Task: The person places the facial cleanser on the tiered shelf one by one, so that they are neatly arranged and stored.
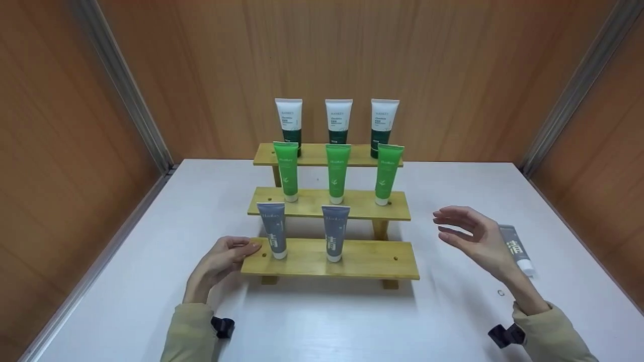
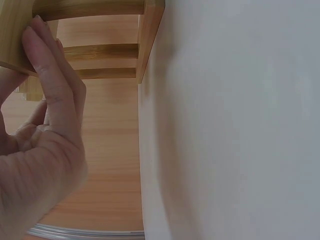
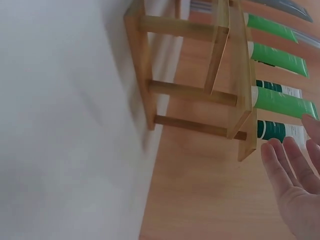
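A three-tier wooden display stand [image 1: 372, 261] stands on the white table. My left hand [image 1: 224, 259] pinches the left end of its lowest step, thumb on top, and in the left wrist view its fingers [image 2: 55, 82] lie against the board's underside. Two grey-blue tubes, one at the left [image 1: 274, 229] and one at the middle [image 1: 334, 231], stand on that step, caps down. To the right of the stand my right hand [image 1: 478, 241] hovers with relaxed, bent fingers and holds nothing. Another grey-blue tube [image 1: 514, 246] lies on the table beyond it, partly hidden.
Three green tubes, the middle one [image 1: 337, 173] among them, stand on the middle step. Three white and dark green tubes, including a central one [image 1: 338, 118], stand on the top step. A small ring [image 1: 500, 292] lies on the table [image 1: 453, 186]. Wooden walls [image 1: 322, 60] enclose the table.
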A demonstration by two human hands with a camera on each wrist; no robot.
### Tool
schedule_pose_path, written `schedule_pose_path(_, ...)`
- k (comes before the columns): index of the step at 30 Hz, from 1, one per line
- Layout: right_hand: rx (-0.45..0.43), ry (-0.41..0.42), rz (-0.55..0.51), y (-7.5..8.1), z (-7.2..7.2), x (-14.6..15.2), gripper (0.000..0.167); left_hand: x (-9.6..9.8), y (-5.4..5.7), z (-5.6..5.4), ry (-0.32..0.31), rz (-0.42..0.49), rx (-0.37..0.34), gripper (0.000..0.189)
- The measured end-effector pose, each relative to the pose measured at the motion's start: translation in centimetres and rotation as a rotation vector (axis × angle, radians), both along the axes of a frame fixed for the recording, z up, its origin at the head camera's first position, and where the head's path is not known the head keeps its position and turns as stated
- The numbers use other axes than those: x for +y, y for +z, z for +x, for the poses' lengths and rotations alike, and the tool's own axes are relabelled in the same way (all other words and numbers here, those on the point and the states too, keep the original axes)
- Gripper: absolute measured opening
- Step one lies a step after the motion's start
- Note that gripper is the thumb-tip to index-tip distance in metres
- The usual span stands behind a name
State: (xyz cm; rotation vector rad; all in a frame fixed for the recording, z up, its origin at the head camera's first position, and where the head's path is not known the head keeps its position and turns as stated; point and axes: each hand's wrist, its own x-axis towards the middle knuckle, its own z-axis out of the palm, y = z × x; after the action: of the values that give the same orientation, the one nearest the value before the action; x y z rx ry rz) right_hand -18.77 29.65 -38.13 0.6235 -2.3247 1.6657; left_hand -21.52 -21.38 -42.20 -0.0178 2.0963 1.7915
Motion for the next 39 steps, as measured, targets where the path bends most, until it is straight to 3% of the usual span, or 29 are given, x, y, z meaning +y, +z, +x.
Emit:
schedule_pose_path(10,-0.048,-0.009,0.101,-1.4,-1.0,2.0,0.045,0.1,0.1,0.0,0.006,-0.004,-0.001,0.055)
schedule_pose_path(20,-0.024,-0.140,0.236,-3.4,-2.2,6.3,0.045,0.0,0.1,0.0,-0.002,0.009,-0.003,0.054)
schedule_pose_path(30,-0.095,-0.257,0.388,-4.7,-2.4,10.7,0.047,0.0,0.0,0.0,-0.005,0.013,0.004,0.061)
schedule_pose_path(39,-0.174,-0.324,0.508,-5.6,-2.4,12.7,0.052,-0.1,0.1,0.1,-0.006,0.008,0.002,0.062)
